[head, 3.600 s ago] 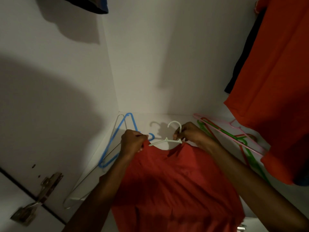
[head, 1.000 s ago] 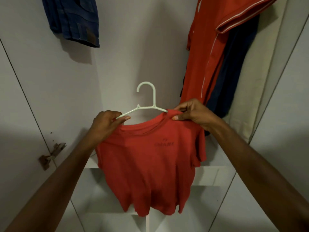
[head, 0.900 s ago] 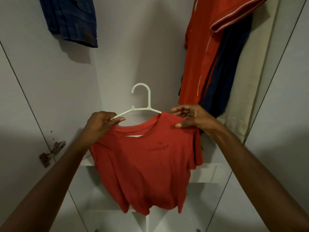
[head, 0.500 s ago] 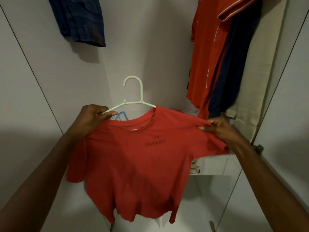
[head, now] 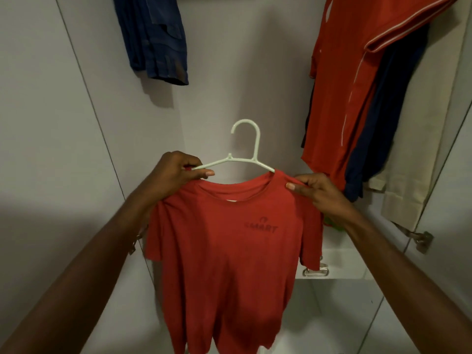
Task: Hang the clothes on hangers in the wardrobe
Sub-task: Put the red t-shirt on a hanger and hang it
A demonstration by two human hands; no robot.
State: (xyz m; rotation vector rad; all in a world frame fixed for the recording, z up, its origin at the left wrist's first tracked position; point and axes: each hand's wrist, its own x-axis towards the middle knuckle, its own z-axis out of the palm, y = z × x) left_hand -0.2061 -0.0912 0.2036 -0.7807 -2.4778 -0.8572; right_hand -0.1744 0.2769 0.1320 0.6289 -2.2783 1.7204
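Because the red T-shirt (head: 224,254) looks light, limp and apt to slide off, it seems best handled by the stiff white hanger (head: 240,159) inside its collar. Held centre-scene before the wardrobe's far wall, it hangs lengthwise downward, front facing near, hook up. The left hand (head: 176,175) grips hanger arm and shoulder; the right hand (head: 316,192) pinches the right shoulder.

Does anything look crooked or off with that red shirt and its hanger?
Yes. The red T-shirt sits unevenly on the pale hanger: the hanger's left arm is bare above the cloth, gripped by the left hand, while its right arm is inside the shoulder that the right hand pinches.
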